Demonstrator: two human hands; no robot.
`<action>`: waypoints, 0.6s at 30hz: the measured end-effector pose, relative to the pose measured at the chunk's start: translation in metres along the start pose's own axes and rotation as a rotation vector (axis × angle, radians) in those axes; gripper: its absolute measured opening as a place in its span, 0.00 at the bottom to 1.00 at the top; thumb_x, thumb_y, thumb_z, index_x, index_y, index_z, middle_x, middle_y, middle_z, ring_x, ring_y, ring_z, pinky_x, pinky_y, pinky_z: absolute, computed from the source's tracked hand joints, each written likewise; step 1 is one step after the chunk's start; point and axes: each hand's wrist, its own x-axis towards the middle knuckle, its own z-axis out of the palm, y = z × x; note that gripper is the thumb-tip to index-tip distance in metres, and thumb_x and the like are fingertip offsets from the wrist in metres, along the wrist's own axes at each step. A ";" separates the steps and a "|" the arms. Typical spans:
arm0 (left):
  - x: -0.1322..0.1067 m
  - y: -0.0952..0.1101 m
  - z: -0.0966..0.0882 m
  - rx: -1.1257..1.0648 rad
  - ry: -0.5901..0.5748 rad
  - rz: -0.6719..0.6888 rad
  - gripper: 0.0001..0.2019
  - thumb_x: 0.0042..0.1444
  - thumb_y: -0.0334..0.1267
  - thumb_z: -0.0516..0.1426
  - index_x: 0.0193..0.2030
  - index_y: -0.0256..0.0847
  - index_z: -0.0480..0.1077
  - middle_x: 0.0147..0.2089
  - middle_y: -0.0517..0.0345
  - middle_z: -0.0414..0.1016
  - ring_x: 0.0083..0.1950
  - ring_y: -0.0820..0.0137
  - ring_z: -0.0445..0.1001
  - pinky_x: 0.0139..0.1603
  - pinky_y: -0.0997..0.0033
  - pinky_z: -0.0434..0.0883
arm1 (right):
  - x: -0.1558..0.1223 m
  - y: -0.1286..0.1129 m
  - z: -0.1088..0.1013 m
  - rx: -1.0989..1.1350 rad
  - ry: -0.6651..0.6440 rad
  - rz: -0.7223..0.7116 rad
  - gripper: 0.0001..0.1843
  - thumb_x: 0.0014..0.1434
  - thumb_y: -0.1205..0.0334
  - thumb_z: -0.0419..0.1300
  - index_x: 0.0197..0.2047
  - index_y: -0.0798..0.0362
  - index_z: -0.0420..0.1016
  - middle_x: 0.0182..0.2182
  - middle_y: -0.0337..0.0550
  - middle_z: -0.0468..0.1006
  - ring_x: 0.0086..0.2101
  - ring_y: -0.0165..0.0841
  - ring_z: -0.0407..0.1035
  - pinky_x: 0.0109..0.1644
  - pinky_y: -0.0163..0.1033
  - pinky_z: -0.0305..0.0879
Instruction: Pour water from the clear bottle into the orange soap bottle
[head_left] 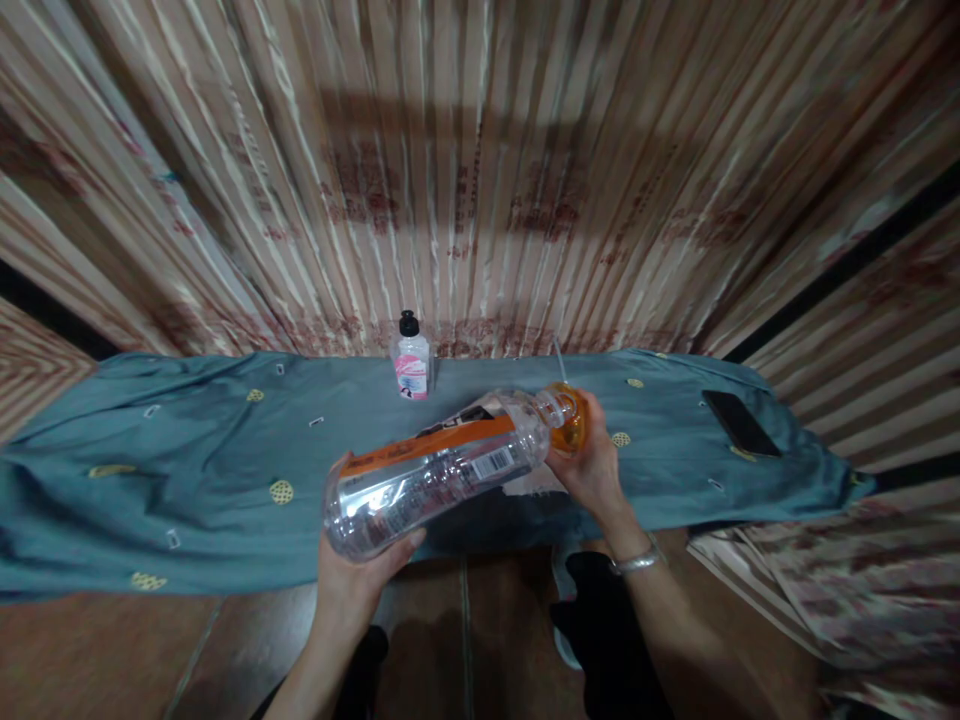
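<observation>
A large clear plastic bottle point(427, 470) with an orange label lies tilted on its side in front of me, neck pointing right. My left hand point(352, 570) cups its base from below, fingers wrapped round it. My right hand point(592, 460) is closed round an orange cup-like container point(571, 418) held at the bottle's mouth. A thin stick or straw point(559, 362) rises from that container. Whether liquid is flowing cannot be made out.
A blue-grey cloth point(187, 460) covers the table. A small bottle with a black cap and pink label point(411, 358) stands at the back. A dark phone point(739, 420) lies at the right. Striped curtains point(480, 180) hang behind. Brown floor lies below.
</observation>
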 end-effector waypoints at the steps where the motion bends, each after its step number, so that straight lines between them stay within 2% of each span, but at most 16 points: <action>1: 0.000 0.001 0.000 0.005 0.001 0.002 0.57 0.33 0.45 0.82 0.74 0.45 0.70 0.58 0.49 0.88 0.60 0.47 0.88 0.65 0.49 0.84 | 0.000 0.000 0.000 0.000 -0.005 -0.001 0.58 0.56 0.42 0.79 0.81 0.48 0.59 0.72 0.63 0.77 0.65 0.59 0.80 0.70 0.69 0.79; 4: 0.000 0.004 -0.001 0.021 -0.006 0.010 0.54 0.34 0.47 0.82 0.71 0.44 0.72 0.58 0.48 0.88 0.60 0.47 0.88 0.64 0.49 0.84 | -0.001 -0.002 0.000 -0.018 -0.003 -0.016 0.56 0.58 0.41 0.78 0.81 0.45 0.58 0.71 0.60 0.78 0.65 0.57 0.80 0.69 0.68 0.80; 9: 0.000 0.005 0.000 0.020 -0.016 0.000 0.53 0.33 0.48 0.83 0.69 0.44 0.73 0.53 0.50 0.89 0.58 0.47 0.89 0.63 0.50 0.85 | -0.001 -0.006 -0.003 -0.057 0.019 -0.050 0.55 0.58 0.44 0.78 0.80 0.49 0.60 0.70 0.62 0.78 0.66 0.56 0.79 0.68 0.64 0.81; 13: 0.001 0.002 0.002 0.015 -0.016 0.005 0.52 0.34 0.47 0.82 0.69 0.43 0.73 0.54 0.48 0.89 0.56 0.48 0.90 0.61 0.51 0.86 | 0.000 -0.008 -0.007 -0.038 -0.012 -0.025 0.55 0.58 0.46 0.78 0.81 0.48 0.59 0.69 0.60 0.79 0.64 0.55 0.81 0.67 0.62 0.82; 18: 0.003 0.000 0.002 0.023 -0.011 0.023 0.55 0.35 0.46 0.82 0.73 0.42 0.71 0.58 0.46 0.89 0.60 0.46 0.89 0.66 0.49 0.83 | 0.001 -0.008 -0.009 -0.022 -0.017 -0.017 0.56 0.58 0.46 0.78 0.81 0.48 0.59 0.67 0.60 0.81 0.62 0.54 0.82 0.65 0.61 0.83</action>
